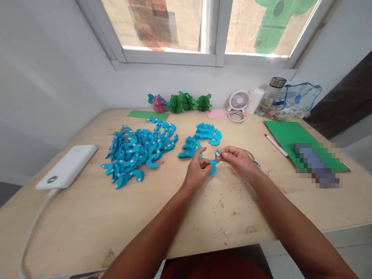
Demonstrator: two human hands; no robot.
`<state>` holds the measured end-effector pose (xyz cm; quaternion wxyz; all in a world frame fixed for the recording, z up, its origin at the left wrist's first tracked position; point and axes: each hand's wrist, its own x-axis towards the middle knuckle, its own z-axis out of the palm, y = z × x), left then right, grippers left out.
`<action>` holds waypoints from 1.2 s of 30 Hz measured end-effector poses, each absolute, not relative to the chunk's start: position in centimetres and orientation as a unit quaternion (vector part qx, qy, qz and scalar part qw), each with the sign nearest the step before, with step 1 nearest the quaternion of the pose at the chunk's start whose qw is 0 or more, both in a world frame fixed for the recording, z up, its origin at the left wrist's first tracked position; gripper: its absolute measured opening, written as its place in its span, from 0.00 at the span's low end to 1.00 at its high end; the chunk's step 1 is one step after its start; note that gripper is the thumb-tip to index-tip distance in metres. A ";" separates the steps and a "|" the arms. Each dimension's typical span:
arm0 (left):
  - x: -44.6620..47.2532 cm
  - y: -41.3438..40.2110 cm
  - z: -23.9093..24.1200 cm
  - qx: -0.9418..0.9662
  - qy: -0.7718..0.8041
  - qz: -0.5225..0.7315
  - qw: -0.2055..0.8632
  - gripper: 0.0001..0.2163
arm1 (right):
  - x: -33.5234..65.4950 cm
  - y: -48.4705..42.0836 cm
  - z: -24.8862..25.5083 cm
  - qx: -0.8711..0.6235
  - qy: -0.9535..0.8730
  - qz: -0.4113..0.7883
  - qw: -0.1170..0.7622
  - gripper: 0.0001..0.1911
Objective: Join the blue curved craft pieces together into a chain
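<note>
Both my hands meet over the middle of a wooden table. My left hand pinches the lower part of a small curved blue paper piece. My right hand pinches the upper end of the same piece, where a white bit shows. A large heap of similar blue curved pieces lies to the left. Two smaller fanned stacks of blue pieces lie just beyond my hands.
A white power bank with a cable lies at the left. At the back stand green and pink paper shapes, a small fan, a tape roll, a bottle and a clear bag. Green sheets and a pen lie right.
</note>
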<state>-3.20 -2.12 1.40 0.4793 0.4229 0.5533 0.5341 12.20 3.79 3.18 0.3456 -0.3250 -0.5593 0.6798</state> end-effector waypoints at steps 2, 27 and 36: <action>-3.1 -2.2 1.4 0.425 0.556 0.531 0.477 0.31 | 12.2 3.8 3.1 -0.321 -0.559 0.678 0.353 0.11; -2.9 -2.1 1.3 0.401 0.563 0.581 0.429 0.25 | 12.1 3.7 3.0 -0.335 -0.599 0.634 0.356 0.10; -2.9 -2.3 1.8 0.349 0.579 0.624 0.391 0.25 | 11.2 3.1 3.1 -0.343 -0.611 0.645 0.305 0.09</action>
